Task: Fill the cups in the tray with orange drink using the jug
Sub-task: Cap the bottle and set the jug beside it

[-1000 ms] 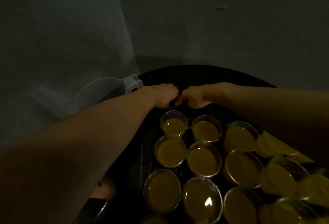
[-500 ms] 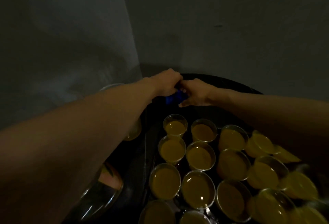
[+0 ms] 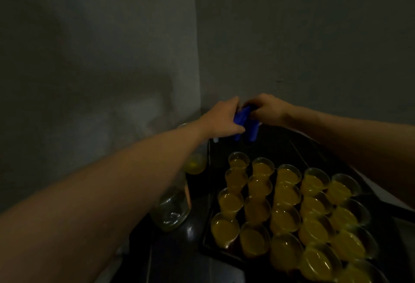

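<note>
In a dim wall corner, above the far edge of the dark tray (image 3: 280,141), the left hand (image 3: 224,117) and right hand (image 3: 267,108) both grip a blue object (image 3: 246,123), which is best held clear of the filled cups (image 3: 285,195), with the jug (image 3: 195,163) just off the tray's left edge.

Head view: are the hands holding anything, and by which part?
Both: left hand and right hand hold a blue object by its upper end.
</note>
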{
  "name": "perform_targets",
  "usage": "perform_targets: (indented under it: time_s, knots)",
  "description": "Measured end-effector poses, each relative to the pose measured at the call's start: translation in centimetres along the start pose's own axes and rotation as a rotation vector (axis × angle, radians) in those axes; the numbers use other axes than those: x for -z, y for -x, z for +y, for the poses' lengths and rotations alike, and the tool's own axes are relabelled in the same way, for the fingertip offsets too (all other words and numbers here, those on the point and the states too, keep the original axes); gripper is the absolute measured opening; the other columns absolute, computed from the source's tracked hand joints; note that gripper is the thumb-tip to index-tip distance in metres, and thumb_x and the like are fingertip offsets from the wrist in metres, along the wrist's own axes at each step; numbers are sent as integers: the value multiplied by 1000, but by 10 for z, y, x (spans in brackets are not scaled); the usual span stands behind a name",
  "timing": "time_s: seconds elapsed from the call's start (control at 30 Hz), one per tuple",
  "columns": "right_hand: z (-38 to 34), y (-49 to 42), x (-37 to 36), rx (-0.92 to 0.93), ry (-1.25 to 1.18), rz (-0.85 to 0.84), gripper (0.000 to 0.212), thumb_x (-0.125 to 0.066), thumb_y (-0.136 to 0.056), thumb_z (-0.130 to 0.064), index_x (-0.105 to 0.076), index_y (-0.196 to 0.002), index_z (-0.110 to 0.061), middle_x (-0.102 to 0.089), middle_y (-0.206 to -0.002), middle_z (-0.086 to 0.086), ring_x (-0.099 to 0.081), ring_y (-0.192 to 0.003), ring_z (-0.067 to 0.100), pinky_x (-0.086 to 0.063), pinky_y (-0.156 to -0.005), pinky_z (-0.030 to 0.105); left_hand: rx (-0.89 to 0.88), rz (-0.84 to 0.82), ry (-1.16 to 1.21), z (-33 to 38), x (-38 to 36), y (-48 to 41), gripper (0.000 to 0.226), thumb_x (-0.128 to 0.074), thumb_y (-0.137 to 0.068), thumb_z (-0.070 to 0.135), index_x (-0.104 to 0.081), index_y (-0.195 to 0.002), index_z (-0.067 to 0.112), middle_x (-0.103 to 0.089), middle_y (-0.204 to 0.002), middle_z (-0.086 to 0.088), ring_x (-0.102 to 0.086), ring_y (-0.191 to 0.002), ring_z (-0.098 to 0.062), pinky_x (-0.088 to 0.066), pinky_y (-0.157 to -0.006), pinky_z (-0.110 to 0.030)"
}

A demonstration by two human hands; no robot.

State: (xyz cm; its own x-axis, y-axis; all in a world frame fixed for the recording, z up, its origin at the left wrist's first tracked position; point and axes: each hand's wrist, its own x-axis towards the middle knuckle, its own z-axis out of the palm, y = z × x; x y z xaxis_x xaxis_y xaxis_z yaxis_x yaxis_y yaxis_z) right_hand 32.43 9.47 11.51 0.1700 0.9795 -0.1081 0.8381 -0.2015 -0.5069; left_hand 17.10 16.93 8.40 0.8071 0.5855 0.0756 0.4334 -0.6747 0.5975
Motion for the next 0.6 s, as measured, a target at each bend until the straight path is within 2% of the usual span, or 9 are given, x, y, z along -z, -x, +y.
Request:
perform_targets:
  time_s: [0.07, 0.17, 0.3, 0.43, 0.5, 0.6]
  knots:
    - [-22, 28, 1, 23, -16, -27, 28, -51, -93, 1, -67, -114, -8, -65, -110, 12, -63, -100, 27, -56, -83, 39, -37, 44, -2, 10, 6, 34, 34, -74, -83, 11, -44, -98, 12, -55, -90, -3, -55, -76, -14, -45, -63, -31]
    - [-45, 68, -11, 25, -69, -84, 22, -52, -95, -1, -67, -110, -7, -68, -104, 11, -65, -89, 19, -52, -67, 25, -47, 18, -55, 22, 11, 80, 25, -64, -85, 5, -46, -101, 11, -57, -88, -6, -56, -74, -16, -42, -58, -30]
    - [-69, 106, -36, -16, -171, -187, 18, -57, -96, -4, -68, -109, -9, -71, -105, 11, -69, -98, 25, -57, -78, 32, -19, -64, -54, 23, 20, 138, 22, -64, -85, 3, -53, -99, 15, -62, -93, -5, -61, -79, -17, -48, -64, -30]
    - [-104, 128, -70, -63, -187, -377, 17, -59, -96, -7, -65, -109, -16, -68, -106, 3, -67, -95, 17, -56, -75, 27, 62, -184, -16, 5, 21, 196, 28, -64, -86, 0, -50, -96, 23, -60, -88, 1, -60, -77, -12, -43, -62, -24]
    - [-122, 133, -90, -96, -175, -470, 21, -59, -96, -7, -62, -114, -17, -65, -113, 2, -65, -103, 19, -57, -77, 27, 121, -277, -27, -11, 21, 219, 33, -67, -87, 3, -48, -92, 30, -60, -87, 3, -59, -76, -10, -42, -61, -24]
    - [-140, 136, -131, -99, -159, -539, 25, -58, -96, -7, -61, -118, -17, -62, -116, 2, -63, -107, 23, -58, -84, 33, 198, -373, -103, -40, 17, 248, 16, -66, -92, 5, -55, -91, 17, -62, -88, -1, -59, -80, -16, -46, -66, -30]
